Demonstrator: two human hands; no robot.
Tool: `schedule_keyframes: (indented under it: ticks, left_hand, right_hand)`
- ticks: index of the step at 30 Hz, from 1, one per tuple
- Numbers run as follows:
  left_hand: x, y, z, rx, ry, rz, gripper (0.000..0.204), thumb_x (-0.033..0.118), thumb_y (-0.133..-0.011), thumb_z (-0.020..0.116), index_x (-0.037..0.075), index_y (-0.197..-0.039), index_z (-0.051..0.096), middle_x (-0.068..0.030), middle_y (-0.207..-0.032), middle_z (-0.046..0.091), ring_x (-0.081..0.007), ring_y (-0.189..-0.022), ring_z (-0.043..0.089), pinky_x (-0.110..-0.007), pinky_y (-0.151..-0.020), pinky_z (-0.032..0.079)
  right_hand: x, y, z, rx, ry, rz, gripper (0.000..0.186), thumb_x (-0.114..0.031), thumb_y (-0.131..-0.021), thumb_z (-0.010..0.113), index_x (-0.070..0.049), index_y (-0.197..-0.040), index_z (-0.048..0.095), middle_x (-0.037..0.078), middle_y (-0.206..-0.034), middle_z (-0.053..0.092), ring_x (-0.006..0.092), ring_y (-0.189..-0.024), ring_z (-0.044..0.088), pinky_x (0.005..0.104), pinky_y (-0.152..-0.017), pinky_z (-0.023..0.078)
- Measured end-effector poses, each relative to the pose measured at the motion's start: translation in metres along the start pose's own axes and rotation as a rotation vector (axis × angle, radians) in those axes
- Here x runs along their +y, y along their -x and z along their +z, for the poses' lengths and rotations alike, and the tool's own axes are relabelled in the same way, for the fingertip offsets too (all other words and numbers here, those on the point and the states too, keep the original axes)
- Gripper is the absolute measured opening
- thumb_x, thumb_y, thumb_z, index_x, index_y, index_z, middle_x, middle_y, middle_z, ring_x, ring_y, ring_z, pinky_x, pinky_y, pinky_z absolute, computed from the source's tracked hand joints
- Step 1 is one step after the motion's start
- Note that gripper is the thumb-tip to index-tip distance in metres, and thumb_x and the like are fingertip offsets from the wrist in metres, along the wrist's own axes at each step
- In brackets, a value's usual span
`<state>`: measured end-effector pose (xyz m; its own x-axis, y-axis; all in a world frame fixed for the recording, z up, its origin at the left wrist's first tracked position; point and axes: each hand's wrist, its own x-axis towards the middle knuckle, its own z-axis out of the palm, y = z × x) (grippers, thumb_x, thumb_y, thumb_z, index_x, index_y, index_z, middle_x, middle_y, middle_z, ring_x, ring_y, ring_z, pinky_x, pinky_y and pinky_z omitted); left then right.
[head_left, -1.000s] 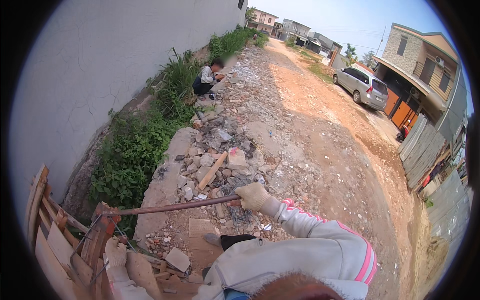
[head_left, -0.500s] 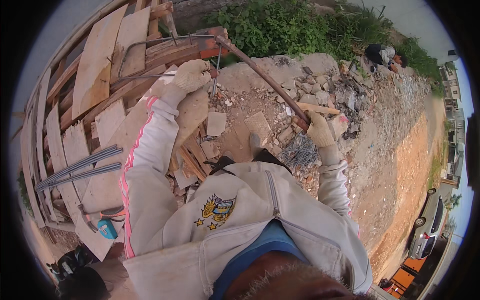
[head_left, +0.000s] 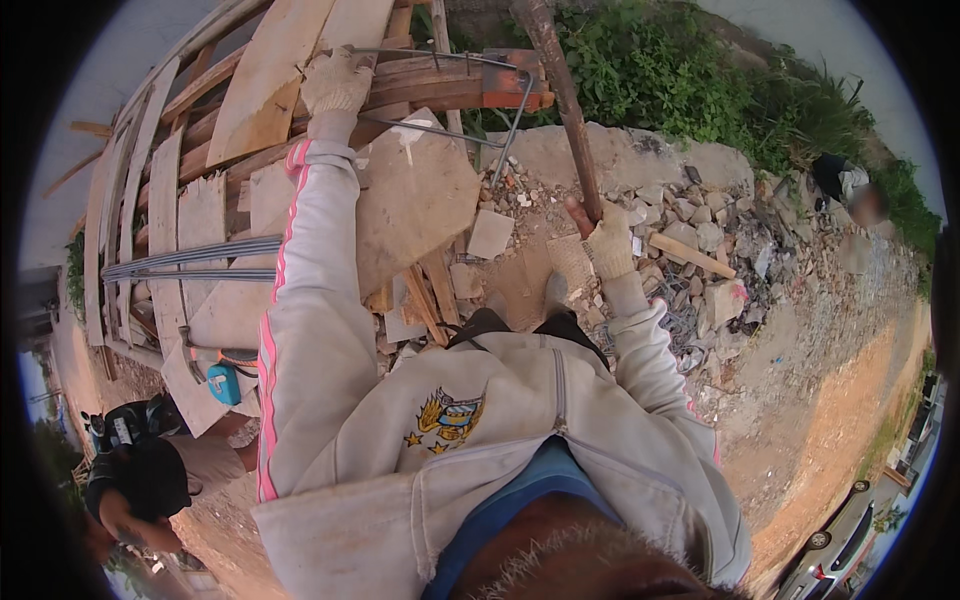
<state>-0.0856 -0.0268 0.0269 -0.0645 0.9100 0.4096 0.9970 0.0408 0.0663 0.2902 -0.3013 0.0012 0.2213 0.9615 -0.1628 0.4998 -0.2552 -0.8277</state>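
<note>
My left hand (head_left: 338, 84), in a pale knit glove, is closed on a bent steel bar (head_left: 425, 54) at the far left. The bar runs along timber beams to a reddish-orange block (head_left: 505, 80), then turns down toward the rubble. Another length of steel bar (head_left: 430, 128) crosses below it; where it joins is hidden by my arm. At centre right my gloved right hand (head_left: 610, 245) is wrapped round the lower end of a long rusty pipe (head_left: 566, 110), thumb along it. The pipe rises steeply past the block, its top near the picture's upper edge.
Several straight steel bars (head_left: 190, 262) lie on the plank bench at left, with a hammer (head_left: 222, 354) and a blue tape measure (head_left: 224, 383). Rubble (head_left: 700, 215) and loose boards cover the ground. One person (head_left: 150, 460) is at lower left, another (head_left: 845, 185) at far right.
My left hand has moved left and away, onto the bar's far side. The pipe has swung from a slant to nearly upright, its lower end with my right hand moving slightly left. The view has shifted.
</note>
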Motion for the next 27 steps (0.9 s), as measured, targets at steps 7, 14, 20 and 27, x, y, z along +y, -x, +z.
schedule_keyframes:
  ticks: [7, 14, 20, 27]
  left_hand:
    - [-0.033, -0.024, 0.021, -0.228, -0.147, -0.132, 0.044, 0.042, -0.092, 0.063, 0.015, -0.126, 0.070, -0.0158, -0.128, 0.069, -0.0344, -0.118, 0.068, -0.051, -0.096, 0.055]
    - [-0.055, -0.039, 0.027, -0.224, -0.047, -0.088, 0.039, 0.033, -0.091, 0.063, 0.013, -0.124, 0.071, -0.0165, -0.124, 0.071, -0.0358, -0.118, 0.067, -0.051, -0.100, 0.054]
    - [-0.059, -0.058, 0.000, -0.272, 0.030, -0.078, 0.041, 0.036, -0.088, 0.065, 0.010, -0.119, 0.071, -0.0179, -0.121, 0.073, -0.0371, -0.115, 0.068, -0.049, -0.094, 0.054]
    - [-0.087, -0.083, -0.063, 0.036, 0.385, 0.083, 0.038, 0.037, -0.100, 0.061, 0.005, -0.118, 0.072, -0.0144, -0.092, 0.073, -0.0253, -0.084, 0.068, -0.039, -0.079, 0.052]
  right_hand:
    - [-0.025, -0.064, 0.094, -0.038, -0.386, 0.008, 0.050, -0.049, -0.093, 0.075, 0.000, -0.089, 0.069, 0.004, -0.066, 0.057, 0.0160, -0.063, 0.055, 0.0372, -0.058, 0.043]
    - [-0.036, -0.071, 0.107, -0.076, -0.598, 0.001, 0.045, -0.046, -0.093, 0.076, -0.003, -0.091, 0.066, 0.002, -0.067, 0.064, 0.0090, -0.049, 0.056, 0.0253, -0.042, 0.040]
    - [-0.056, -0.062, 0.088, -0.067, -0.780, 0.061, 0.036, -0.039, -0.098, 0.071, -0.005, -0.089, 0.065, 0.005, -0.072, 0.068, 0.0103, -0.051, 0.060, 0.0232, -0.041, 0.041]
    - [-0.098, -0.060, 0.037, -0.117, -0.810, -0.006, 0.034, -0.035, -0.096, 0.074, -0.004, -0.093, 0.062, 0.007, -0.071, 0.066, 0.0123, -0.053, 0.061, 0.0234, -0.041, 0.042]
